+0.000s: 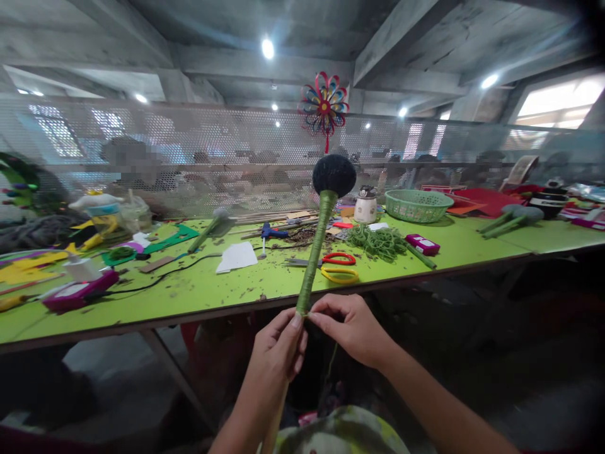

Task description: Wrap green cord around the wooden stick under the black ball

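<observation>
A stick wrapped in green cord (314,258) rises at a slight tilt in front of the table, topped by a round dark head (334,176). My left hand (280,345) is closed around the stick just below the wrapped part, and bare pale wood shows under the hand. Thumb and fingers of my right hand (347,325) pinch the thin green cord right beside the stick. A loose length of cord hangs below my right hand. Behind the stick lie scissors (341,275) with red and yellow handles.
On the green table (189,296) are white paper (237,257), a blue glue gun (274,232), a tangle of green cord (378,242), a green basket (418,206), a white jar (365,207) and a magenta box (422,244). A perforated screen stands behind.
</observation>
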Demonstrator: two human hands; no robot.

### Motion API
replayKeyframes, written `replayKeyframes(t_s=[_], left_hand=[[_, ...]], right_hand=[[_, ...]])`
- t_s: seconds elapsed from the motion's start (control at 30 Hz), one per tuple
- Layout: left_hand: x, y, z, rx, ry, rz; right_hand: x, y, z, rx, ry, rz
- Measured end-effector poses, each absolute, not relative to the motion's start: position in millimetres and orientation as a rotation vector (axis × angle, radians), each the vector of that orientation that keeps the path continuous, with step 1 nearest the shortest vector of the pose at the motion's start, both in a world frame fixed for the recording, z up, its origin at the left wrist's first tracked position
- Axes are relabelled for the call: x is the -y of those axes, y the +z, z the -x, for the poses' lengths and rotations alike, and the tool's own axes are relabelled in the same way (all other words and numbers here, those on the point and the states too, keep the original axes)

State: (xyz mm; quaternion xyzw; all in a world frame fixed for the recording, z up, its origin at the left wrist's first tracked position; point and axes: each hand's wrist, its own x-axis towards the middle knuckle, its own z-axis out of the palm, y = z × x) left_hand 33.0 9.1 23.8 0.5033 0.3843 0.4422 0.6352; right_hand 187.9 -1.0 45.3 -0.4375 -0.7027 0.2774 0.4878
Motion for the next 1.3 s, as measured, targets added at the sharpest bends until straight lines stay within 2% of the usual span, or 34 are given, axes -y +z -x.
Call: replayKeyframes(t_s=[0.63,1.3], left_hand=[[-7,17,-42,-0.938,1.154,-1.139],[-8,15,-42,-0.990,1.121,-1.233]], right_hand=[[3,45,-183,1.690,0.594,1.100],[5,43,-182,1.696,0.483,1.198]])
